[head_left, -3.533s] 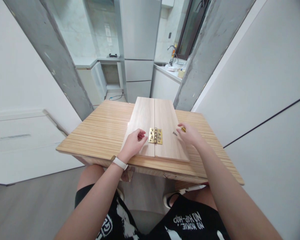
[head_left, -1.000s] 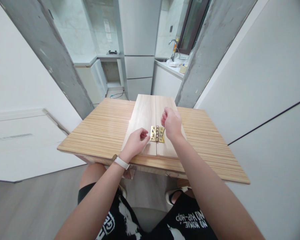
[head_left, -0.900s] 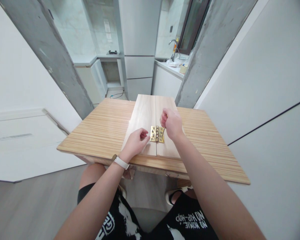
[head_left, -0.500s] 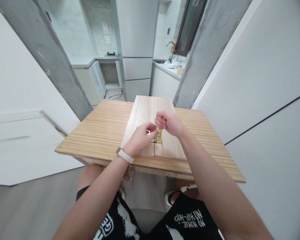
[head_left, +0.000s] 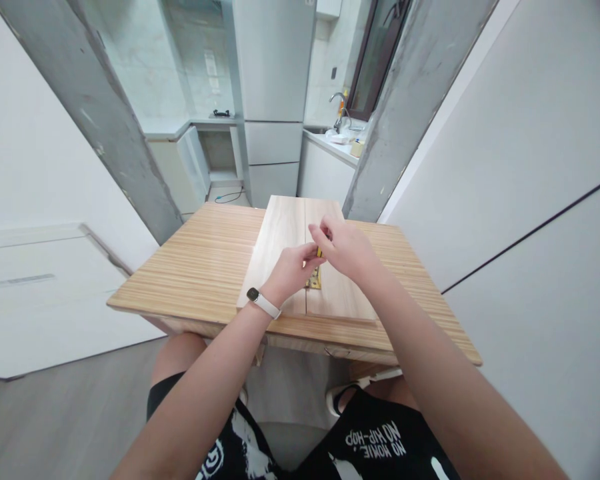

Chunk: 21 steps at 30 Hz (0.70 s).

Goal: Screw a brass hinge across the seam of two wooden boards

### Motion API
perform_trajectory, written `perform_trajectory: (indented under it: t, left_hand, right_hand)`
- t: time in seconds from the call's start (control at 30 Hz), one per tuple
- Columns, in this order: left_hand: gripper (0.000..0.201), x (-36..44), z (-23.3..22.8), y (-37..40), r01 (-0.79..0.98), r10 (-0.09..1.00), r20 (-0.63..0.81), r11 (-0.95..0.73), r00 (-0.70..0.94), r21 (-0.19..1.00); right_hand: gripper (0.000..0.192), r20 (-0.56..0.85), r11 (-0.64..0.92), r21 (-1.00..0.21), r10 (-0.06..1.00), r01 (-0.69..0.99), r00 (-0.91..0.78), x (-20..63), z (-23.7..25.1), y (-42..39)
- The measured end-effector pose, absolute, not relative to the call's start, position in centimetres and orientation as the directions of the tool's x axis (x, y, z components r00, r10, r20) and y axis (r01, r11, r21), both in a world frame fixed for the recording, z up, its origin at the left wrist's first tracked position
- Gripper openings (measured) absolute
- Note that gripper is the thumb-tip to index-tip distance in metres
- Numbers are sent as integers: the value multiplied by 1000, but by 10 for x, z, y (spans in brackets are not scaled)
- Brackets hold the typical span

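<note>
Brass hinge (head_left: 314,281) lies mostly hidden under both hands, where the right hand (head_left: 347,247) pinches a yellow-handled tool (head_left: 319,252) and the left hand (head_left: 293,270), fingers curled, touches its tip.

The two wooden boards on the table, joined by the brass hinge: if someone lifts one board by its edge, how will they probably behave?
The boards look flat and rigid, so each should stay stiff. If the brass hinge across their seam is fastened, they would probably fold there, not lift as one sheet. Lying flat on the smooth table, they might slide when pushed.
</note>
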<state>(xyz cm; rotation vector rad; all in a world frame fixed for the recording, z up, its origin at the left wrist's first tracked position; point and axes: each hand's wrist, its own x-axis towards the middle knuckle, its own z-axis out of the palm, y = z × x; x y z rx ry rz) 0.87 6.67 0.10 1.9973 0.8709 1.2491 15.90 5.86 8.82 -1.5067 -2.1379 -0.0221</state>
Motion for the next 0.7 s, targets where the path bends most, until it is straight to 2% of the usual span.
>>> perform_trajectory:
  t: [0.1,0.2,0.43,0.6,0.7]
  left_hand:
    - [17,9,4,65,270,788,518,-606,334,748]
    - [14,10,7,65,291,784,526,-614,329,733]
    - [16,13,8,64,266,811,500,-576,303,773]
    - [19,18,3,66,172,840,486,-530,243,830]
    - [13,22,0,68,200,849,480,-521,220,830]
  right_hand:
    - [42,407,267,-92,889,959,-208,157,105,44]
    - [44,388,217,27,897,976,-210,154,116,37]
    - [30,335,273,80,899,959,-284,151,117,40]
    - [31,266,352,147,886,924,-379,155,120,40]
    - [26,217,375,173,888,911,-406,156,126,37]
